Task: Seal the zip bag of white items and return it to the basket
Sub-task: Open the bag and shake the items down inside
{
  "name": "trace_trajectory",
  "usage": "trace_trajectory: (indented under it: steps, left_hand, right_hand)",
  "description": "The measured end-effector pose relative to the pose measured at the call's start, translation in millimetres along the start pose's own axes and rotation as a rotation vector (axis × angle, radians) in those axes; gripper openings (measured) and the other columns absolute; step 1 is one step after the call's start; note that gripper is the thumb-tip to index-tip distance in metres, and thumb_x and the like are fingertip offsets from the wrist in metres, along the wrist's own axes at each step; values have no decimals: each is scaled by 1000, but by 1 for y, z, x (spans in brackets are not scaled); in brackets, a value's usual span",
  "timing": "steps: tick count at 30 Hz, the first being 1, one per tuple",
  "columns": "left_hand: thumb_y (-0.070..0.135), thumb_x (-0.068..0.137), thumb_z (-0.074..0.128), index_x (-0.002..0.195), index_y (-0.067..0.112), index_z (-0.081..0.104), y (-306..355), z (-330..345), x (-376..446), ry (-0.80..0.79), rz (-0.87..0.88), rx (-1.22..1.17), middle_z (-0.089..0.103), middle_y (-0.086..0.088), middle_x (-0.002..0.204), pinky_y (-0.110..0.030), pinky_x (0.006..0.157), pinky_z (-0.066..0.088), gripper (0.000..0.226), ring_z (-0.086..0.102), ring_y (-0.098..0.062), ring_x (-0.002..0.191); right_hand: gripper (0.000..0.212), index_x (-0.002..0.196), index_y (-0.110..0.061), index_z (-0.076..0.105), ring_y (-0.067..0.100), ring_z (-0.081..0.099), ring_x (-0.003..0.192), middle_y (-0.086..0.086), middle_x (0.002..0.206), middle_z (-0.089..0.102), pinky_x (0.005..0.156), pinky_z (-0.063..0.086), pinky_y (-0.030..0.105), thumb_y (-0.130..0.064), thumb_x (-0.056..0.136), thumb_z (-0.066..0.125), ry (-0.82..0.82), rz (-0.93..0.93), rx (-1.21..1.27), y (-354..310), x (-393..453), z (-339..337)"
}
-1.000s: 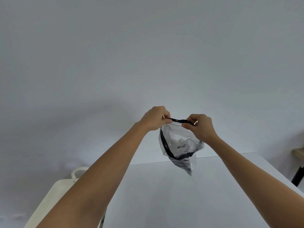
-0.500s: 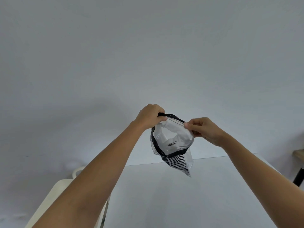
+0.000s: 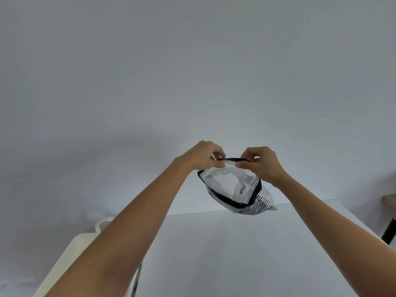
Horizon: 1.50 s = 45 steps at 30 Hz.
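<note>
A clear zip bag [image 3: 232,187] with a black band and a black-and-white striped bottom hangs in the air above the far edge of the white table [image 3: 246,254]. White items show through its side. My left hand [image 3: 203,156] pinches the left end of the black zip strip along the top. My right hand [image 3: 260,162] pinches the same strip a little to the right. The two hands are close together on the strip. The basket is out of view.
A cream-white object [image 3: 70,260] with a rounded loop handle stands at the lower left beside the table. A wooden surface on a dark leg [image 3: 389,217] shows at the right edge. A plain pale wall fills the background.
The bag's mouth, pulled wide half a second ago, has narrowed as both hands came together on the top strip. The bag has swung to the right and tilted.
</note>
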<state>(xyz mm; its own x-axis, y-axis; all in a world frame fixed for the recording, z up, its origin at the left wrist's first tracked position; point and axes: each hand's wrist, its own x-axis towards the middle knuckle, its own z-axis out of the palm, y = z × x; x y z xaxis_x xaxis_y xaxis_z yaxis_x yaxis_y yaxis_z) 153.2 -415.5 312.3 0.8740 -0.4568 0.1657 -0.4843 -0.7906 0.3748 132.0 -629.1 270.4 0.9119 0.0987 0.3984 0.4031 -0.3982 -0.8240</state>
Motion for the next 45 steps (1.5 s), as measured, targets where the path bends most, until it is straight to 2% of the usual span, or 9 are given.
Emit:
trace_trajectory:
  steps: [5,9,13,18,23,26,34,37,45]
  left_hand:
    - [27,85,68,73,14,69,7,7,3,41,26,-19,64,4,61,-25,55,35,17,52,-11,55]
    - [22,88,67,79,13,70,2,1,3,108,-11,-60,72,-1,68,-20,53,40,14,65,0,55]
    - [18,90,65,80,7,68,-4,-1,1,119,-34,-71,68,0,69,-16,53,44,15,74,-10,66]
    - [13,92,63,81,3,65,-7,1,1,74,-40,-45,68,-8,77,-21,52,53,15,74,-13,68]
    - [16,89,67,97,10,68,-4,-3,2,-50,-28,0,72,-6,94,-32,75,57,11,72,-13,77]
    - [28,86,71,111,19,69,1,0,1,-48,21,-12,68,5,99,-24,78,49,27,62,-6,80]
    - [17,88,65,84,13,72,9,8,7,20,-9,43,73,-3,83,-24,60,49,9,73,-10,64]
    - [13,89,63,81,9,70,8,5,9,37,-27,34,72,-7,80,-21,53,45,11,74,-14,65]
    - [7,92,56,86,1,65,1,9,2,56,-41,39,68,-9,86,-36,66,59,13,75,-19,67]
  right_hand:
    - [23,70,-11,69,11,45,52,0,62,55,51,38,18,-31,74,82,-51,-1,101,-2,1,0]
    - [31,75,-11,70,16,56,62,1,66,61,63,51,24,-43,75,74,-224,131,322,10,-2,-11]
    - [33,78,-7,69,18,60,64,6,71,65,65,53,27,-37,70,77,-301,185,372,17,-6,-13]
    - [20,63,-14,65,17,46,56,2,58,52,57,39,27,-17,73,82,-122,106,182,13,-4,-9]
    - [23,65,-5,62,5,34,46,-14,46,43,48,30,12,-14,72,83,-8,11,-5,10,-1,-4]
    - [19,64,-12,65,8,39,50,-6,54,51,49,31,12,-15,71,82,-34,-52,-79,2,0,2]
    - [12,72,-17,65,20,58,68,1,71,65,64,48,32,-18,77,76,99,-198,-445,-4,3,7]
    - [14,74,-16,66,20,58,69,1,71,66,64,48,33,-25,77,76,70,-94,-497,-4,3,1]
    - [5,82,-1,70,28,63,72,9,74,65,68,50,31,-4,83,66,83,-26,-589,-5,4,-7]
